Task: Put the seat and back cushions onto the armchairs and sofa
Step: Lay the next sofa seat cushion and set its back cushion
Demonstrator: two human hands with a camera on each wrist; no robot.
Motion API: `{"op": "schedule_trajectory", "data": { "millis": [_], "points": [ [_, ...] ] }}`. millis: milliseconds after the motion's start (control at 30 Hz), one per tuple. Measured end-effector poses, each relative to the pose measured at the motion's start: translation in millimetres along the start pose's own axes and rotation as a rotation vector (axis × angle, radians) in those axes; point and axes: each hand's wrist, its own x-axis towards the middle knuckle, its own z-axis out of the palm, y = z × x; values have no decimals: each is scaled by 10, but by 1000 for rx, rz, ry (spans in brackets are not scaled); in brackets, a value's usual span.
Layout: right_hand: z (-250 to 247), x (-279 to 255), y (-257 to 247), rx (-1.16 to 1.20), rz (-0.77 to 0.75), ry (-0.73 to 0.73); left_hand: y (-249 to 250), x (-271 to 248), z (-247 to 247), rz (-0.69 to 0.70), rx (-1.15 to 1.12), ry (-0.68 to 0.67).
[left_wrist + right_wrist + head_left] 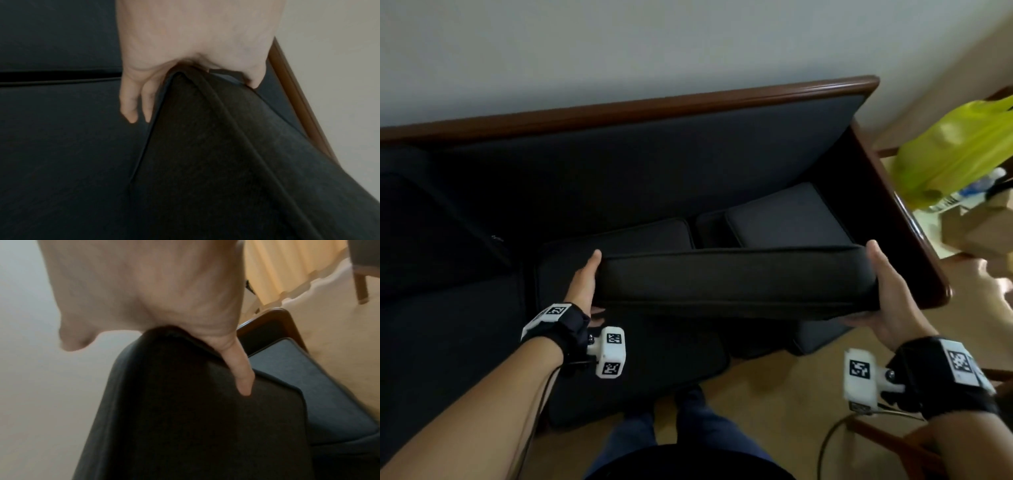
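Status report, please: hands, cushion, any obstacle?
Left hand and right hand grip opposite ends of the dark cushion. Cushion held above the sofa. Two smaller cushions lie on the seat behind it.

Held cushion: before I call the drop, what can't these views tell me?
- Cushion, head view: its underside and the seat below, hidden by its own bulk.
- Left hand, left wrist view: fingertips under the cushion, hidden by fabric.
- Right hand, right wrist view: blurred; most fingers hidden behind the cushion.
- Sofa, head view: left end dark and cut off.
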Motion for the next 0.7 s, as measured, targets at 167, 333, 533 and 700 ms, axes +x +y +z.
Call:
{"op": "schedule_trajectory", "data": {
  "millis": [167, 333, 533, 700],
  "points": [
    [-79, 214, 33, -96, 40, 143, 150, -40, 224, -22, 23, 44],
    [20, 488, -104, -89, 15, 154, 152, -60, 146, -41, -52, 121],
    [468, 766, -276, -86, 15, 33, 438, -191, -259, 70, -201, 251],
    [1155, 862, -490, -25, -25, -99, 827, -164, -808, 185, -285, 342]
  ]
}}
